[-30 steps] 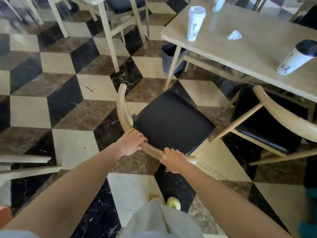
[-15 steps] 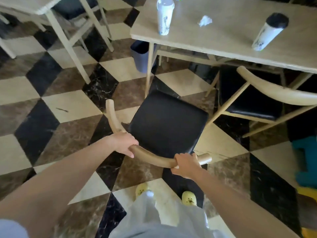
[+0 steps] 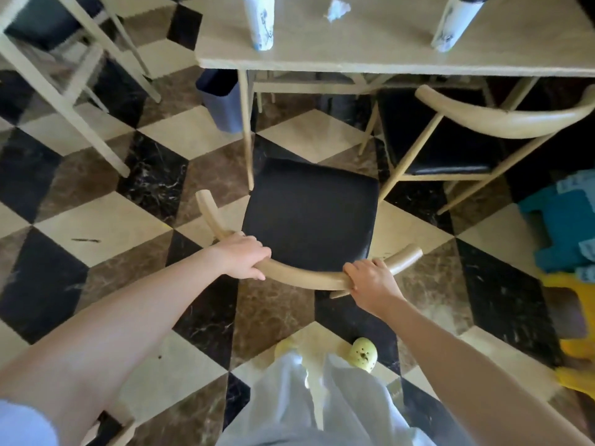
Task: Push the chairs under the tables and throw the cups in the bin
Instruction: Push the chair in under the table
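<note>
Beneath the tabletop (image 3: 370, 46), the bin (image 3: 222, 101) is half hidden; both cups' tops are cropped; the chair (image 3: 309, 214) backrest is gripped by the left hand (image 3: 243, 257) and right hand (image 3: 372, 281).

café dining room | wooden tables (image 3: 386, 49) | matching chairs (image 3: 309, 214) | takeaway cups (image 3: 259, 24) | checkered floor (image 3: 106, 220)

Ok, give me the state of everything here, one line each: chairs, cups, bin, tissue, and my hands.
Near chair: out from the table, seat fully exposed.
Right chair: seat partly under the table.
Left cup: upright on the table.
Right cup: upright on the table.
Tissue: crumpled on the table.
Bin: upright on the floor by the table leg.
Left hand: gripping the near chair's backrest.
Right hand: gripping the backrest too.
</note>
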